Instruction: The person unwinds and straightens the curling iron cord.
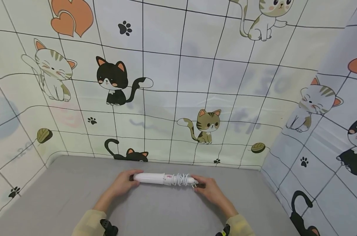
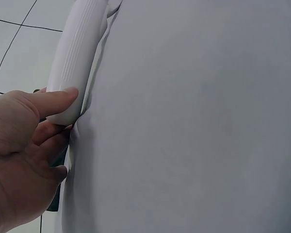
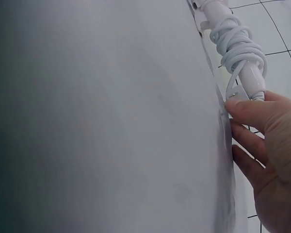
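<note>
Pinching the smooth end of a white wand-shaped appliance point(image 1: 150, 178), the left grip point(image 1: 125, 182) faces the right grip point(image 1: 213, 190), which pinches the end by the plug point(image 3: 238, 91); white cord point(image 1: 180, 179) winds round that half, the appliance on or just above the grey desk point(image 1: 166, 211), cannot tell which

We see a smooth grey worktop point(image 1: 169, 213). Near its far edge, we see a white appliance point(image 1: 150, 178) with its cord point(image 1: 180, 179) coiled round it.

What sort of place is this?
Perhaps a screened-off tabletop booth: cat-print sheeting rises on three sides of a grey surface, with a white corded appliance in view.
</note>
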A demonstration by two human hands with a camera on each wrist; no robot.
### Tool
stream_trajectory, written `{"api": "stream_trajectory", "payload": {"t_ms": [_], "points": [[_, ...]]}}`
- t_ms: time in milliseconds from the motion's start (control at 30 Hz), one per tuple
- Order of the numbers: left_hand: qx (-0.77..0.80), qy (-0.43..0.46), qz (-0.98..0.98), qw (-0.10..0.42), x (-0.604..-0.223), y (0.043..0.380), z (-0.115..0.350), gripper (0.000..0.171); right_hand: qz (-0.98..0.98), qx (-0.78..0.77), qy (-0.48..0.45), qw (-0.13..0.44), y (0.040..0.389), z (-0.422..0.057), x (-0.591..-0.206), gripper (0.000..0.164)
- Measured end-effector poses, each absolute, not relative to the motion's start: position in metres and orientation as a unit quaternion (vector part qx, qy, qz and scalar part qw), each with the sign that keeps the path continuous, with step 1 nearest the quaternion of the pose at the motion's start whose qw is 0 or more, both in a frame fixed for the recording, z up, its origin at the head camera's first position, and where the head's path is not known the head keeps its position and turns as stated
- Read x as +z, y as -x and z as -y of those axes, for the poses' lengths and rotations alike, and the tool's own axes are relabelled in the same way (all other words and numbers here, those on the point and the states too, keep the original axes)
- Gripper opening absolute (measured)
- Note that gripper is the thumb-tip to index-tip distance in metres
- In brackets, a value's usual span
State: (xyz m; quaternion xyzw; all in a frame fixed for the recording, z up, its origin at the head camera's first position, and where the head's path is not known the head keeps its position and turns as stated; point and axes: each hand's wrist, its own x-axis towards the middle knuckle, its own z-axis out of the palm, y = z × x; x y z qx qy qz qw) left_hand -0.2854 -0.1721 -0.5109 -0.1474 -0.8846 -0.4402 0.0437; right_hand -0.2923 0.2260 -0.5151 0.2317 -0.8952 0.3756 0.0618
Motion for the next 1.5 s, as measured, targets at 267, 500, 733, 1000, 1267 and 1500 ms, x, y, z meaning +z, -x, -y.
{"api": "stream_trajectory", "payload": {"t_ms": [267,500,733,1000,1267,1500], "points": [[-0.436,0.166,0.883,0.041,-0.509,0.286,0.173,0.044,0.881,0.405,-0.242,0.047,0.289,-0.227,-0.513,0.053],[-0.436,0.179,0.881,0.038,-0.506,0.284,0.175,0.045,0.877,0.410,-0.247,0.044,0.286,-0.229,-0.514,0.049],[-0.474,0.200,0.857,0.027,-0.503,0.280,0.180,0.043,0.869,0.437,-0.232,0.021,0.276,-0.229,-0.504,0.044],[-0.527,0.211,0.823,0.013,-0.493,0.272,0.185,0.043,0.839,0.486,-0.244,0.033,0.265,-0.237,-0.497,0.042],[-0.576,0.183,0.797,-0.016,-0.482,0.256,0.191,0.048,0.814,0.549,-0.188,0.008,0.244,-0.243,-0.487,0.041],[-0.627,0.143,0.765,-0.041,-0.477,0.241,0.194,0.055,0.782,0.600,-0.165,-0.039,0.229,-0.242,-0.478,0.044]]}}
